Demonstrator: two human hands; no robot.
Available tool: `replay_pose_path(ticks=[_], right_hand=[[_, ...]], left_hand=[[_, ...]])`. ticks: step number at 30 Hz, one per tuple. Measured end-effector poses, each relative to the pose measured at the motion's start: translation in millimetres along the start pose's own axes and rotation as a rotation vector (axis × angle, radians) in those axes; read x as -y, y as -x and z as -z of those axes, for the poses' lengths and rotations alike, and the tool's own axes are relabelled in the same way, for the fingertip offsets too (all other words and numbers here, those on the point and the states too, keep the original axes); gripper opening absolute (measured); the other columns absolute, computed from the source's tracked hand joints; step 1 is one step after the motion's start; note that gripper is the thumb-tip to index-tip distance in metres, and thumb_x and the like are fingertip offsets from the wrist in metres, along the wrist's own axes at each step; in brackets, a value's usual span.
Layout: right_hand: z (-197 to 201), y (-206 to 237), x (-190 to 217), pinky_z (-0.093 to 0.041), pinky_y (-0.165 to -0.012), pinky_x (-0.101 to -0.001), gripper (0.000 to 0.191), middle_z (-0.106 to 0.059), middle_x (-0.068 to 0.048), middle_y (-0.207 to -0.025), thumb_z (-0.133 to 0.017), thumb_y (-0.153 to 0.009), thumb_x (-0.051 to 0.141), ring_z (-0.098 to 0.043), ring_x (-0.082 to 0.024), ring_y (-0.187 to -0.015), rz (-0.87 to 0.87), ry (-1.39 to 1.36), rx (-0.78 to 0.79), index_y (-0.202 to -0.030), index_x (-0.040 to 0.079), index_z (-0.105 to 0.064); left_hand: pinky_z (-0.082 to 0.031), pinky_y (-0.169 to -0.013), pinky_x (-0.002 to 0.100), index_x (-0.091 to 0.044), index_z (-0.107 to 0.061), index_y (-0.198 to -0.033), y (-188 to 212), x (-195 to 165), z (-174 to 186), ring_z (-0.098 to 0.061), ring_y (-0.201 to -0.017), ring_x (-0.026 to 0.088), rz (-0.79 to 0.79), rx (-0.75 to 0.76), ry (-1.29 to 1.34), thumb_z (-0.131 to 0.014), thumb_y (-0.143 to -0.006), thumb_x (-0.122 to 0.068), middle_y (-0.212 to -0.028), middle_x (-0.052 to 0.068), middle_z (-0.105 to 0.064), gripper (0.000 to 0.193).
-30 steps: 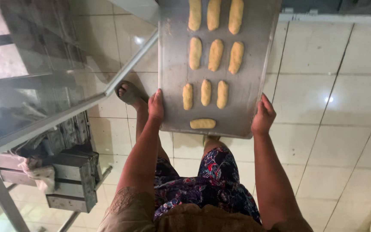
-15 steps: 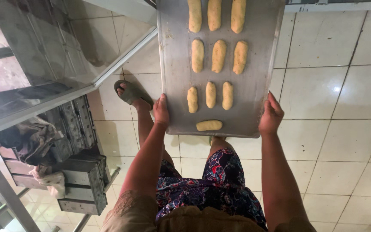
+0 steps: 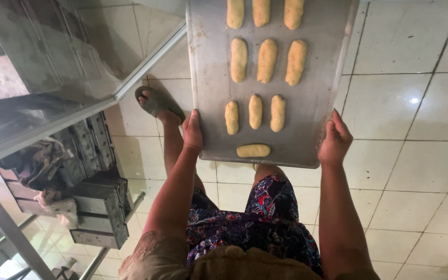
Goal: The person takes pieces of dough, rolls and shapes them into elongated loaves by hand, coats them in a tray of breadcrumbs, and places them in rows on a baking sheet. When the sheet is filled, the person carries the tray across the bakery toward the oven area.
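I carry a grey metal baking tray (image 3: 312,103) flat in front of me. My left hand (image 3: 192,130) grips its near left corner and my right hand (image 3: 334,139) grips its near right corner. Several pale, finger-shaped dough pieces (image 3: 266,60) lie on it in rows of three. One more dough piece (image 3: 253,150) lies crosswise by the near edge. Below the tray I see my patterned skirt (image 3: 255,223) and my sandalled left foot (image 3: 156,102) on the tiled floor.
A steel table (image 3: 53,62) with a shiny top stands at the left, its edge close to the tray's left side. Under it lie stacked metal moulds (image 3: 97,207) and rags (image 3: 47,161). White floor tiles (image 3: 416,171) spread to the right.
The view has drawn closer to the table while the tray stays held the same way. My left foot has stepped forward on the tiles.
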State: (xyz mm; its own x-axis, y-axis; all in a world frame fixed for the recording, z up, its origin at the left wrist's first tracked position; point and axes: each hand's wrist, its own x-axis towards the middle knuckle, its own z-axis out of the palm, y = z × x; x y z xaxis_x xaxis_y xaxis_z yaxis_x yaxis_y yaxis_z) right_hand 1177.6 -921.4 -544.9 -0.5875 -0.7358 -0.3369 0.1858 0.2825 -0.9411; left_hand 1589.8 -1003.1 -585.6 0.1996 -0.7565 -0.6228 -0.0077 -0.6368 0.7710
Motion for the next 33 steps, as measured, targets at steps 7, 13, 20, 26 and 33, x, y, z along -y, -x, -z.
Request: replay_pose_path(ticks=[7, 13, 20, 26, 33], right_hand=[[-3, 0, -8, -0.045, -0.113, -0.0293, 0.035, -0.065, -0.013, -0.14, -0.059, -0.106, 0.004, -0.06, -0.016, -0.128, -0.015, -0.02, 0.021, -0.14, -0.006, -0.06], [-9, 7, -16, -0.047, -0.109, -0.0279, 0.036, -0.066, -0.01, -0.137, -0.06, -0.104, 0.006, -0.061, -0.013, -0.122, -0.084, 0.011, -0.055, -0.138, -0.006, -0.06], [-12, -1, -17, -0.045, -0.104, -0.0274, 0.037, -0.064, -0.009, -0.126, -0.06, -0.112, 0.009, -0.056, -0.013, -0.112, -0.016, -0.072, 0.013, -0.145, -0.008, -0.062], [-23, 1, -19, -0.046, -0.112, -0.0314, 0.035, -0.067, -0.013, -0.135, -0.061, -0.108, 0.008, -0.061, -0.017, -0.122, 0.05, -0.051, -0.014, -0.139, -0.008, -0.061], [-38, 7, -27, -0.047, -0.113, -0.0324, 0.034, -0.067, -0.015, -0.138, -0.061, -0.106, 0.007, -0.062, -0.019, -0.126, 0.035, -0.046, -0.08, -0.137, -0.006, -0.062]], left_hand=[[-0.044, -0.084, 0.026, -0.001, -0.067, -0.102, -9, -3, 1, -0.049, -0.089, 0.01, 0.027, 0.003, 0.06, -0.053, -0.105, -0.041, -0.094, -0.002, -0.062, 0.042], [-0.046, -0.091, 0.027, 0.002, -0.068, -0.113, -14, -21, 9, -0.055, -0.096, 0.012, 0.088, 0.037, -0.046, -0.052, -0.104, -0.045, -0.103, 0.003, -0.067, 0.05], [-0.045, -0.096, 0.027, 0.005, -0.065, -0.124, -22, -1, 1, -0.057, -0.103, 0.012, 0.077, 0.0, 0.031, -0.054, -0.103, -0.044, -0.111, 0.005, -0.069, 0.054], [-0.045, -0.088, 0.03, 0.009, -0.067, -0.116, -38, 4, 5, -0.052, -0.094, 0.013, -0.009, 0.052, -0.043, -0.053, -0.106, -0.044, -0.1, 0.004, -0.065, 0.056], [-0.046, -0.084, 0.031, 0.007, -0.068, -0.111, -58, -15, 11, -0.05, -0.088, 0.014, -0.05, 0.055, -0.156, -0.05, -0.107, -0.044, -0.092, 0.005, -0.064, 0.054]])
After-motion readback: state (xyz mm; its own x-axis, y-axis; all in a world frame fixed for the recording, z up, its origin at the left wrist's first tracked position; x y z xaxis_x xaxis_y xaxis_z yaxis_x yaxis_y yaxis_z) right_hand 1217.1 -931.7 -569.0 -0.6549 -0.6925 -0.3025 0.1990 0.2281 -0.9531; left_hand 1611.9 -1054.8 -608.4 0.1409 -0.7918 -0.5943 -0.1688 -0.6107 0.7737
